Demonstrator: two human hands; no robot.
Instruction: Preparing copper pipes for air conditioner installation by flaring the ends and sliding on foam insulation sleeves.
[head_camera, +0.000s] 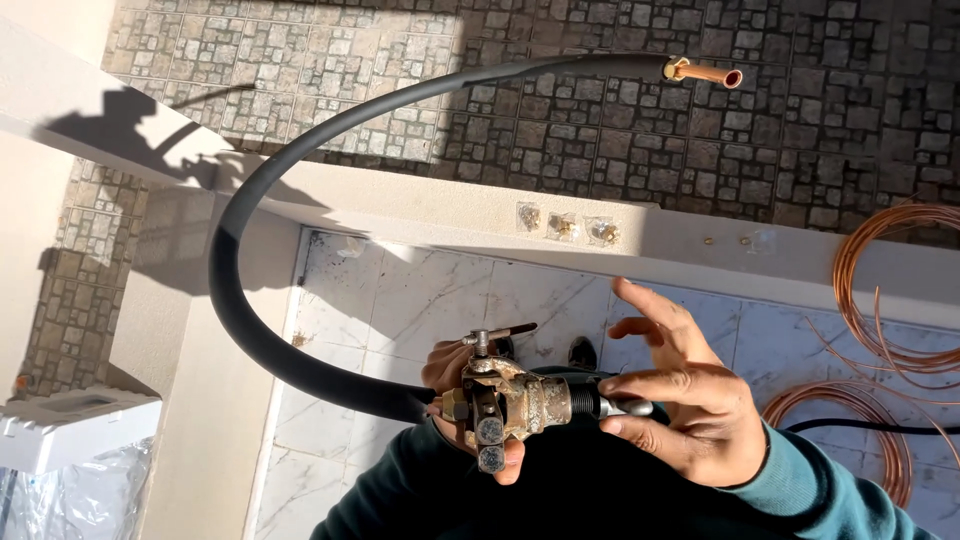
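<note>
My left hand (455, 385) grips a worn, brass-coloured metal flaring tool (505, 400) clamped on the near end of a pipe. The pipe is wrapped in black foam insulation (235, 300) and curves up and right in a big arc. Its bare copper end (705, 73) with a brass nut sticks out at the top. My right hand (690, 400) has its thumb and forefinger pinched on the tool's silver handle tip (627, 406), the other fingers spread.
Three small plastic bags with brass fittings (563, 227) lie on a white ledge (420, 205). Coils of thin copper tube (880, 300) sit at the right. A white box (70, 425) stands at lower left. White marble tiles lie below, dark mosaic paving beyond.
</note>
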